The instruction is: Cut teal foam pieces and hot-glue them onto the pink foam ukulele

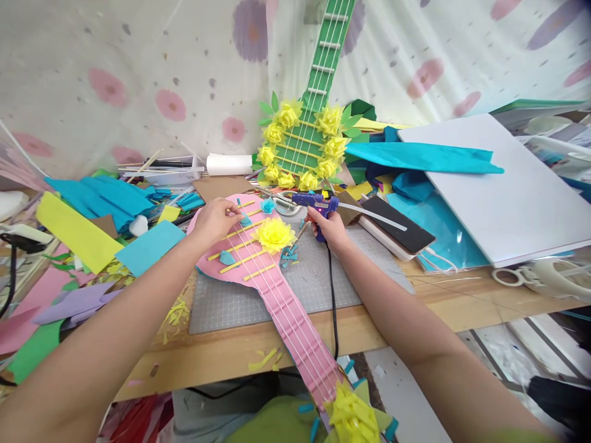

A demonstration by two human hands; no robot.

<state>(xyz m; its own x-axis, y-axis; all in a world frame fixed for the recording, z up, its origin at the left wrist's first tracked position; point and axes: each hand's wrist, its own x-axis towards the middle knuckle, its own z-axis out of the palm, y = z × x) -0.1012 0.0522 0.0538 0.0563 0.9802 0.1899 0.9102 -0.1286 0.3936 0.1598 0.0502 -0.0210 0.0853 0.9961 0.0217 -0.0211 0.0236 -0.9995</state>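
The pink paper guitar (pixel 295 320) lies diagonally, its body on the grey cutting mat (pixel 221 307) and its neck past the table's front edge. On its body are a yellow paper flower (pixel 274 234), a small blue flower (pixel 267 205), yellow strips and blue pieces (pixel 226 258). My left hand (pixel 219 219) is over the body's upper left, fingers pinched near a blue piece (pixel 245 219); what they hold, if anything, is too small to tell. My right hand (pixel 329 227) grips a purple glue gun (pixel 318 204), its nozzle pointing left and a white glue stick trailing right.
A green guitar with yellow flowers (pixel 308 147) stands behind the mat. Coloured paper (pixel 78 231) piles up at left. On the right are a black-topped box (pixel 397 224), a white board (pixel 503 184) and scissors (pixel 508 277). A black cord (pixel 333 301) hangs from the glue gun.
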